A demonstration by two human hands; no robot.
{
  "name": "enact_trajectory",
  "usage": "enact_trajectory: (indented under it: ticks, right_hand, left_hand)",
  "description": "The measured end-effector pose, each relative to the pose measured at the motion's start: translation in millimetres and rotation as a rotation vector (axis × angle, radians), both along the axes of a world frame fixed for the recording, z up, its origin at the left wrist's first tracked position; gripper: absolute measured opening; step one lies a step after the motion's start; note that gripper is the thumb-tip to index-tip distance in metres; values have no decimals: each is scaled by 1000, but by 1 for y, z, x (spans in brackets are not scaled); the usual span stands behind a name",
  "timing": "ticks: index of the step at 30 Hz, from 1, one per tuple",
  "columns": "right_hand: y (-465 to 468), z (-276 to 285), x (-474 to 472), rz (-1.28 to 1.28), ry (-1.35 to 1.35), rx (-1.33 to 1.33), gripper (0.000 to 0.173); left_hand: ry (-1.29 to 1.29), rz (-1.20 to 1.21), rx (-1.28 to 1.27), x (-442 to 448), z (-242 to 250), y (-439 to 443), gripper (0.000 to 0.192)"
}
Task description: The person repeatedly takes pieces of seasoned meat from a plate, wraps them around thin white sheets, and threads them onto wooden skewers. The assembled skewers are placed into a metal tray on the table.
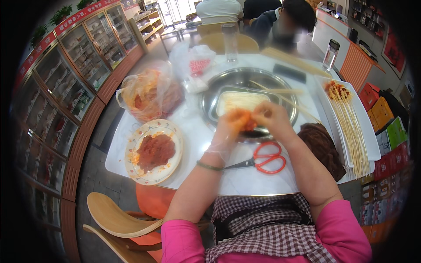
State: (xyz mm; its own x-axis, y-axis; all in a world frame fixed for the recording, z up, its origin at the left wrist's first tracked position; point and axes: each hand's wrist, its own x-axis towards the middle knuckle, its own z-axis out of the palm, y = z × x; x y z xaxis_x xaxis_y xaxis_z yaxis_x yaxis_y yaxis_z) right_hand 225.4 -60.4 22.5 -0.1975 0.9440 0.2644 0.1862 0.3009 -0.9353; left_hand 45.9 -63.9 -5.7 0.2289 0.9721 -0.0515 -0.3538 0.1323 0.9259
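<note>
In the head view, my left hand point(235, 122) wears a clear plastic glove stained orange and grips a piece of red marinated meat point(249, 125). My right hand point(270, 116), bare, meets it there with fingertips pinched together; blur hides what they hold. Both hands are over the near side of a round steel tray point(210, 82). Inside the tray, a shallow rectangular container point(243, 99) holds pale thin strands whose kind I cannot tell. Red-handled scissors point(269, 157) lie below my hands. At left, a patterned plate point(131, 164) carries a heap of red marinated meat point(156, 152).
At right are a white rectangular tray point(338, 138) of meat skewers point(350, 128) and a crumpled brown cloth point(320, 149). A plastic bag point(148, 93), another white bag point(197, 62), loose bamboo skewers point(296, 62) and two bottles stand or lie farther back. People sit beyond the table.
</note>
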Motion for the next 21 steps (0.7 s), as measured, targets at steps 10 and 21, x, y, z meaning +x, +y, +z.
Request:
enact_trajectory:
  ticks: [10, 21]
  right_hand:
    - [7, -4, 2, 135, 455, -286, 27]
    - [9, -16, 1, 112, 618, -432, 30]
  left_hand:
    - [-13, 96, 52, -5, -2, 4, 19]
    - [-45, 165, 72, -7, -2, 4, 20]
